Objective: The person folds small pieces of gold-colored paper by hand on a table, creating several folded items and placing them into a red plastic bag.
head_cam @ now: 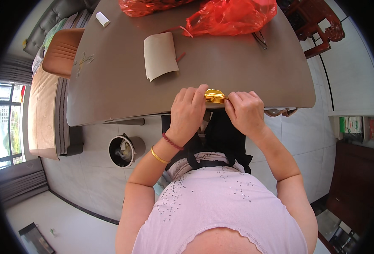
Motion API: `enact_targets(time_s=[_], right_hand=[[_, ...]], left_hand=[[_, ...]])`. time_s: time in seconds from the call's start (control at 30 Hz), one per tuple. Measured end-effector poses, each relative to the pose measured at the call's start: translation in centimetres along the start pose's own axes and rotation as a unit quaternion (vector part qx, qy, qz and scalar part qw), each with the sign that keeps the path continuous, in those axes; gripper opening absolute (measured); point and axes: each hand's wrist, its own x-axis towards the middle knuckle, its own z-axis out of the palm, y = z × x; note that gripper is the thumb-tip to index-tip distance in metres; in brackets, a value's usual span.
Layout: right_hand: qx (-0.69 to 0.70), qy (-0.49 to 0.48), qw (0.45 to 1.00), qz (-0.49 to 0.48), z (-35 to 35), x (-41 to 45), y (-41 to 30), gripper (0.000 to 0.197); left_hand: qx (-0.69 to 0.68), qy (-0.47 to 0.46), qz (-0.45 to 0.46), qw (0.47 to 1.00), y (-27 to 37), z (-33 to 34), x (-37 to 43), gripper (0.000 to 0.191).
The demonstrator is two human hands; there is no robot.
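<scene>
A piece of shiny gold foil paper [215, 96], bent into a curved shape, is held between my two hands at the near edge of the table. My left hand [188, 109] grips its left end, and my right hand [245, 111] pinches its right end between thumb and fingers. Beyond my hands, a slightly curled stack of tan paper [161, 56] lies on the brown table [117, 82]. Thin red strips stick out beside the stack. The fingertips of my left hand are partly hidden.
Red plastic bags [234, 17] lie at the table's far side, with a dark metal object [260, 40] beside them. A white roll-like piece [103, 19] rests at the far left. An orange-brown chair [63, 52] and a waste bin [126, 150] stand left.
</scene>
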Motion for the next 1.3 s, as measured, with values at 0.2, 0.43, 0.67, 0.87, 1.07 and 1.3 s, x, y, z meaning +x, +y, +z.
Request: enact_targets(time_s=[0.2, 0.43, 0.67, 0.87, 1.07, 1.3], right_hand=[[-0.010, -0.003, 1.000, -0.005, 0.3, 0.0, 0.2, 0.014], [0.059, -0.013, 0.997, -0.042, 0.0, 0.2, 0.0, 0.015], [0.070, 0.015, 0.997, 0.008, 0.1, 0.1, -0.4, 0.015], [0.093, -0.028, 0.994, -0.049, 0.2, 0.1, -0.1, 0.014], [0.087, 0.011, 0.996, -0.031, 0.0, 0.5, 0.4, 0.015], [0.148, -0.021, 0.986, -0.068, 0.0, 0.8, 0.5, 0.016]], left_hand=[[0.007, -0.003, 0.060, 0.998, 0.3, 0.0, -0.2, 0.047], [-0.131, 0.028, -0.088, 0.987, -0.2, -0.4, 0.2, 0.043], [-0.052, 0.088, -0.002, 0.995, 0.1, 0.3, -0.3, 0.041], [-0.131, 0.063, -0.058, 0.988, -0.6, 0.1, -0.6, 0.041], [-0.224, -0.053, -0.140, 0.963, -0.4, -1.0, -0.8, 0.036], [-0.237, -0.078, -0.212, 0.945, 0.1, -0.8, -0.6, 0.034]])
